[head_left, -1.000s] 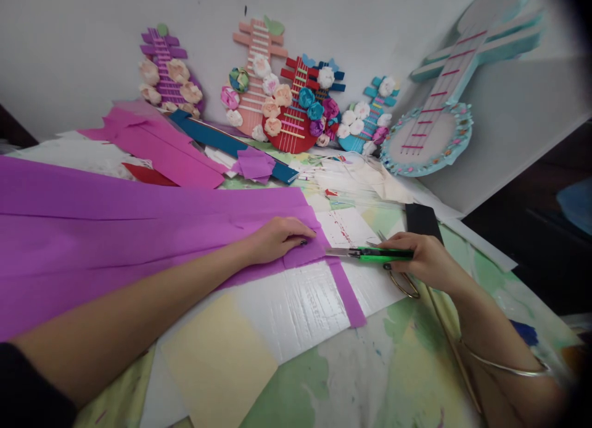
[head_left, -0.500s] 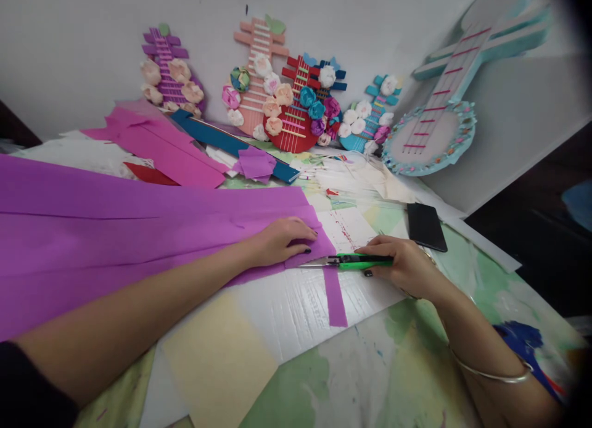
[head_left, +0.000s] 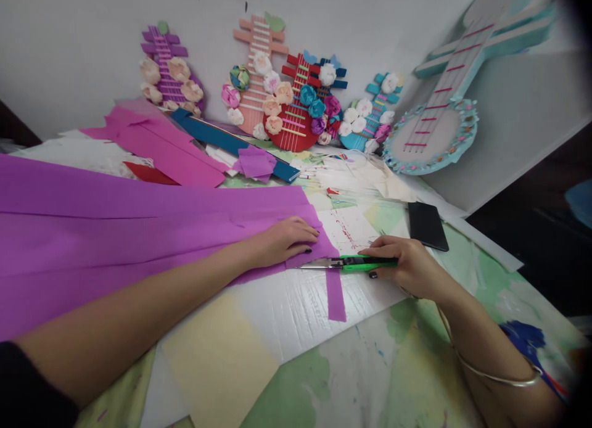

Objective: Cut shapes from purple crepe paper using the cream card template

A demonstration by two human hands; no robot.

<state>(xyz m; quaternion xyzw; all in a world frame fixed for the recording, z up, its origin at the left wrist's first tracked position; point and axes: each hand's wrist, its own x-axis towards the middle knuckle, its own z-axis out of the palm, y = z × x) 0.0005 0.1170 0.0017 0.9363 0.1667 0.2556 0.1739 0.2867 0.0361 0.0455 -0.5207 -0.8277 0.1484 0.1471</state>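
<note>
A long sheet of purple crepe paper stretches from the left edge to the middle of the table. My left hand lies flat on its right end, fingers extended and holding nothing. In my right hand is a green and black utility knife, its blade out and pointing left. The blade lies along the sheet's lower edge, just below my left fingers. Under it a narrow purple strip hangs down over the white board. Part of a pair of scissors is hidden behind my right hand.
Yellow paper overlaps the board in front. A black phone lies right of the knife. Behind are pink paper, a blue strip and several decorated paper guitars against the wall. A large pale-blue guitar leans at right.
My right hand has moved left with the knife, carrying the blade under my left fingers. The narrow strip has shifted left. My left hand has stayed almost still.
</note>
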